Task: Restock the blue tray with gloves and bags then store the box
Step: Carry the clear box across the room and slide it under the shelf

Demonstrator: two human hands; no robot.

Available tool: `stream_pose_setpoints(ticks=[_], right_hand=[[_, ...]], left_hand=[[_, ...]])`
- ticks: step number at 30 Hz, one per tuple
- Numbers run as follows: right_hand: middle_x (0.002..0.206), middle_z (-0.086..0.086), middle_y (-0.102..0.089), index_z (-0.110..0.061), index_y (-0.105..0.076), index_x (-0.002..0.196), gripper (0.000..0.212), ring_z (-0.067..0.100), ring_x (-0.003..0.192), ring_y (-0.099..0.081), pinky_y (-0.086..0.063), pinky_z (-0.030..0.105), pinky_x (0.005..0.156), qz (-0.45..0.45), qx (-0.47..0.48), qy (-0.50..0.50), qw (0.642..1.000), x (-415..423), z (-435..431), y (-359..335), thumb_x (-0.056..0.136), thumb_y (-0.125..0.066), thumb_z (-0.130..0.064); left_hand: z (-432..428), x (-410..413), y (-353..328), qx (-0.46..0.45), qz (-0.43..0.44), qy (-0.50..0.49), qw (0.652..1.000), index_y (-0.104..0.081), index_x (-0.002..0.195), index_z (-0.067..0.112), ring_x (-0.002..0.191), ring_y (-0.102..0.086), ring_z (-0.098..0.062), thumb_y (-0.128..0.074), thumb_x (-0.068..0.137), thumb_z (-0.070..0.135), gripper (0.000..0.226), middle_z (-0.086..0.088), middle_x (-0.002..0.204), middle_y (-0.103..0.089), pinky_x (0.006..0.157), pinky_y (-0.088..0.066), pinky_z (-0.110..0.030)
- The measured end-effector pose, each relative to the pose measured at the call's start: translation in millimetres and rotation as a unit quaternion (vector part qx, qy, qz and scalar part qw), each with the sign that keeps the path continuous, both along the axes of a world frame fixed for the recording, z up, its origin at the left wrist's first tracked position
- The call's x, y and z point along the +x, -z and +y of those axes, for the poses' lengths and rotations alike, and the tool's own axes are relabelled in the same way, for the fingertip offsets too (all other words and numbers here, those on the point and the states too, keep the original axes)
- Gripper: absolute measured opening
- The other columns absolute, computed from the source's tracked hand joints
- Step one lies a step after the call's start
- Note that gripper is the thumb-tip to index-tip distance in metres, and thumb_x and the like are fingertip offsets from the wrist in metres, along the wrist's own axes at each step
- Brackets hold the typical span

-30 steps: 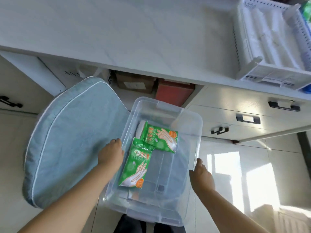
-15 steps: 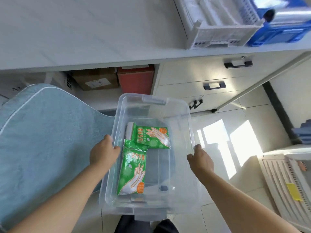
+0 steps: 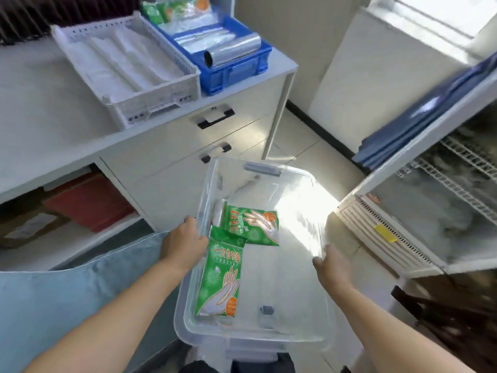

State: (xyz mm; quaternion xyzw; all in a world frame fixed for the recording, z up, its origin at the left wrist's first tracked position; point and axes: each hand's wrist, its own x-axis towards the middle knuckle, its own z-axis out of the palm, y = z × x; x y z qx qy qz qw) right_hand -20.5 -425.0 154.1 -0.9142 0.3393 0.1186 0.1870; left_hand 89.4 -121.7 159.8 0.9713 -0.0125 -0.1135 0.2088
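Two hands, the left hand (image 3: 185, 244) and right hand (image 3: 332, 266), remain clamped on the clear box (image 3: 258, 333) rims as we swing right, leaving the stocked blue tray (image 3: 234, 68) upper centre, so storing has begun.

One head-worn camera looks steeply down, close over the clear box (image 3: 258, 265).

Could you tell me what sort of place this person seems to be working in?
Probably a supply or utility room. A white counter with drawers carries a white basket and a blue tray of plastic bags, and a cabinet with wire shelves stands on the tiled floor.
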Motion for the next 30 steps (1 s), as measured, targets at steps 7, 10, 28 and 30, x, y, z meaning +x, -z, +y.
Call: stream_pose_setpoints(ticks=[7,10,28,30], right_hand=[[0.089,0.006,-0.054,-0.012,-0.041,0.096,0.014,0.029,0.076,-0.056,-0.043,0.035,0.062,-0.029,0.017,0.066,0.997,-1,-137,-25,0.090,-0.048,-0.023],[0.079,0.004,-0.055,-0.013,-0.040,0.088,0.014,0.025,0.068,-0.054,-0.042,0.033,0.058,-0.054,0.006,0.076,0.996,10,-193,-39,0.088,-0.050,-0.024],[0.075,0.010,-0.058,-0.010,-0.045,0.087,0.013,0.028,0.064,-0.053,-0.035,0.032,0.050,-0.141,-0.024,0.069,0.987,196,-353,-80,0.089,-0.048,-0.022],[0.078,0.009,-0.059,-0.011,-0.046,0.089,0.014,0.031,0.070,-0.057,-0.039,0.033,0.056,-0.140,-0.024,0.074,0.987,233,-367,-82,0.089,-0.050,-0.024]], left_hand=[[-160,39,-52,-0.011,-0.046,0.057,0.997,-0.041,0.082,0.012,0.063,-0.046,-0.028,-0.052,0.076,0.017,0.013,-0.007,0.074,-0.054,0.055,-0.033,-0.032],[-218,55,-64,-0.008,-0.054,0.060,0.997,-0.044,0.084,0.013,0.065,-0.048,-0.028,-0.052,0.075,0.017,0.013,-0.005,0.075,-0.055,0.056,-0.035,-0.032],[-370,242,-96,-0.038,-0.123,0.053,0.990,-0.046,0.080,0.015,0.066,-0.047,-0.027,-0.056,0.071,0.024,0.017,-0.002,0.074,-0.053,0.057,-0.035,-0.031],[-384,282,-93,-0.046,-0.127,0.058,0.989,-0.047,0.080,0.013,0.065,-0.048,-0.027,-0.055,0.072,0.024,0.016,-0.003,0.074,-0.054,0.055,-0.035,-0.030]])
